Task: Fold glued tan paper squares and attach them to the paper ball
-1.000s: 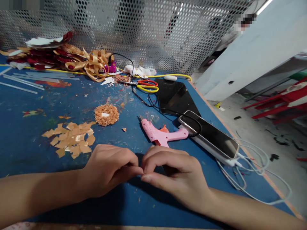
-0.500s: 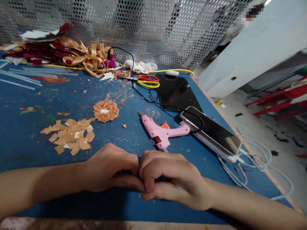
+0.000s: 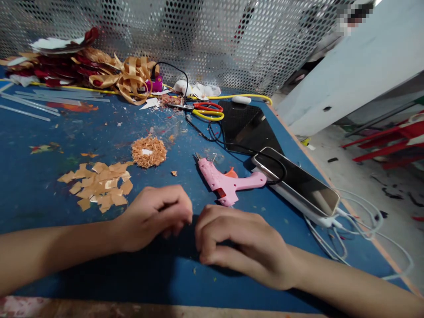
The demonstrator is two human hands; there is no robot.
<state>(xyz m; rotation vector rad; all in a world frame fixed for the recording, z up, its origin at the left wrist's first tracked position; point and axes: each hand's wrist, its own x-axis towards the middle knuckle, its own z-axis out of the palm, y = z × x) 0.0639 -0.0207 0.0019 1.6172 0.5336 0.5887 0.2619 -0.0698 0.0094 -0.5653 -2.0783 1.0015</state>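
Observation:
My left hand (image 3: 155, 216) rests on the blue table (image 3: 49, 194) near the front edge, fingers curled in a pinch; whatever is inside is hidden. My right hand (image 3: 238, 240) lies beside it, a small gap between them, fingers curled under, contents hidden too. A pink glue gun (image 3: 228, 181) lies just beyond my right hand. To the left sits a heap of tan ribbon squares (image 3: 99, 187), and behind it a round tan fringed disc (image 3: 148, 151).
A phone (image 3: 298, 181) on a white power bank with white cables (image 3: 357, 221) lies at the right edge. A black pouch (image 3: 247, 128), red-yellow scissors (image 3: 205, 110), gold ribbon (image 3: 129, 79), red scraps (image 3: 56, 73) and glue sticks (image 3: 29, 106) line the back. Perforated metal screen (image 3: 198, 39) behind.
The two hands were pressed together fingertip to fingertip; now they have drawn slightly apart, the left hand lifting and moving back a little. The view shifted slightly.

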